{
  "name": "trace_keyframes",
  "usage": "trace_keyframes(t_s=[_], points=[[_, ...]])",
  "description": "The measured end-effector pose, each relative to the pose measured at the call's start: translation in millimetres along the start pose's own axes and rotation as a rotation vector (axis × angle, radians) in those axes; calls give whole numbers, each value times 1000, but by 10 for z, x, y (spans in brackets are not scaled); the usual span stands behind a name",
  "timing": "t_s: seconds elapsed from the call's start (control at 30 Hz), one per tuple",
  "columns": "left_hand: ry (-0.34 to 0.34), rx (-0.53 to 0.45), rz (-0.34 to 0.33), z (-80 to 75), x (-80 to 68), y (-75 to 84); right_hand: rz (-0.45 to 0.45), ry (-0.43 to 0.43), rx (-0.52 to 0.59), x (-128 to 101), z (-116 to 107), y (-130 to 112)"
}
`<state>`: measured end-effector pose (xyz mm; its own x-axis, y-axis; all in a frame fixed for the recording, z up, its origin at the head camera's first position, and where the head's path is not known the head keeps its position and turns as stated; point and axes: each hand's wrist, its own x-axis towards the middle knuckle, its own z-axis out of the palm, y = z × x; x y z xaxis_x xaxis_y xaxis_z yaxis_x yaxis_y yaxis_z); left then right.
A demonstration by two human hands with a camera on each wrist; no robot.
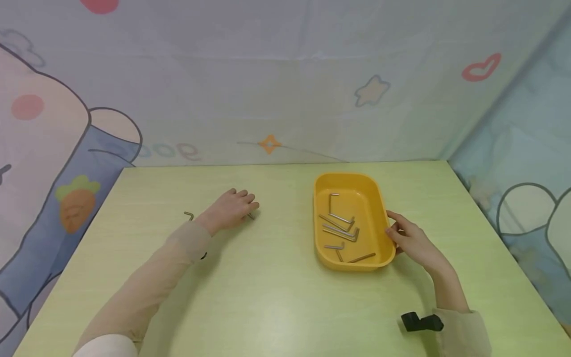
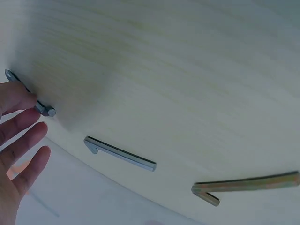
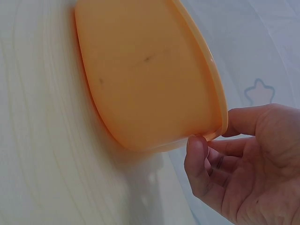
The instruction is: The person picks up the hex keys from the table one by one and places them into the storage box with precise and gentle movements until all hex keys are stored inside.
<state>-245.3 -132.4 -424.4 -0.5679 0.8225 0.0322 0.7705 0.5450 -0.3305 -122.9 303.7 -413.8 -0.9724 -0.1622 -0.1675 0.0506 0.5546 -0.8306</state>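
Note:
A yellow tray [image 1: 323,196] stands right of the table's middle with several metal hex keys [image 1: 341,230] inside. My right hand [image 1: 394,232] grips its right rim; in the right wrist view the thumb [image 3: 197,157] presses under the tray's edge [image 3: 220,117] with the fingers curled behind. My left hand [image 1: 247,202] lies palm down on the table left of the tray, fingers nearly straight. One fingertip [image 2: 21,98] touches a small hex key [image 2: 44,110]. Two more keys lie beyond it, a grey one [image 2: 119,153] and a brass-coloured one [image 2: 246,183].
Another hex key [image 1: 189,215] lies on the pale green table [image 1: 276,297] left of my left wrist. A cartoon-printed cloth wall [image 1: 285,89] closes off the table's far edge and sides. A black wrist camera mount [image 1: 421,322] sits on my right forearm.

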Motion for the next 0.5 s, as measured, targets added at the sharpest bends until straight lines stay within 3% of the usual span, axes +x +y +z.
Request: trace_keyframes(t_s=[0.5], points=[[-49, -67, -7, 26, 86, 57, 0, -5, 0, -14, -2, -15]])
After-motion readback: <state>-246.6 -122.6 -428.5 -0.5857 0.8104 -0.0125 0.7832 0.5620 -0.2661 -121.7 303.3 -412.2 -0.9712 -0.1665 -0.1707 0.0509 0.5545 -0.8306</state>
